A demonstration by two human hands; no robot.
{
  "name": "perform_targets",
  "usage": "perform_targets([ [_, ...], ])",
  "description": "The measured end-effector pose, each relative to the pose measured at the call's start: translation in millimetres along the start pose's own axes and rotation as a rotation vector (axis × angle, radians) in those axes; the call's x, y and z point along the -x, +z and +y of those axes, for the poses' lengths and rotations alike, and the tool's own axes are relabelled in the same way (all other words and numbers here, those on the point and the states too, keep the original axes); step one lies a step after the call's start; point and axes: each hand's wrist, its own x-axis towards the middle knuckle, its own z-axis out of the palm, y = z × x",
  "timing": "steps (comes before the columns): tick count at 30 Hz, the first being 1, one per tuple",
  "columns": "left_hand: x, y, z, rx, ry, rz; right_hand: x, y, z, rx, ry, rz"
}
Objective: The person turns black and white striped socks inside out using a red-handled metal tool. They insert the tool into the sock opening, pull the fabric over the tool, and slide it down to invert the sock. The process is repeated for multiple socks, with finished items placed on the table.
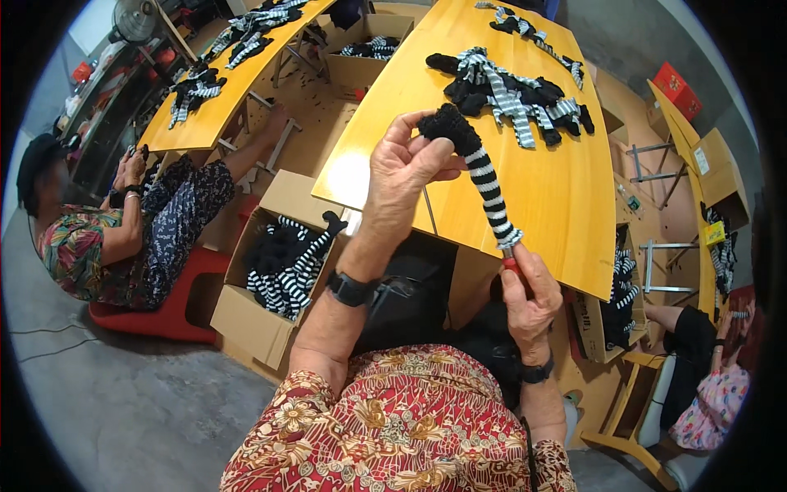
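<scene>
My left hand (410, 160) pinches the bunched black end of a knitted tube (489, 193) with black-and-white stripes, above the table's near edge. Whether the tube is a sock or a long glove I cannot tell. From there it hangs slanting down to the right, its pale frilled edge reaching my right hand (533, 303). The fingers of that hand are closed round a small red-handled tool (511, 264), whose metal part meets the frilled edge. How far the tool goes into the knit is hidden.
On the yellow table (377, 115) lies a heap of striped knits (512, 102). An open carton (275, 328) of striped pieces stands left of me, another carton (592, 328) at the right. A person (123, 238) sits at the left, another (713, 402) at the far right.
</scene>
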Motion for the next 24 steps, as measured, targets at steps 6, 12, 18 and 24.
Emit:
perform_targets([
  [6, -9, -20, 21, -0.163, -0.026, -0.128, -7, -23, -11, 0.130, -0.149, -0.086],
  [12, -11, -19, 10, -0.113, 0.024, -0.095, -5, -31, -8, 0.120, -0.115, -0.123],
  [18, -6, -13, -7, -0.168, 0.028, -0.128, -12, -34, 2, 0.129, -0.122, -0.103],
  [24, -10, -16, -4, -0.184, 0.015, -0.107, -16, -53, -1, 0.133, -0.060, -0.151],
])
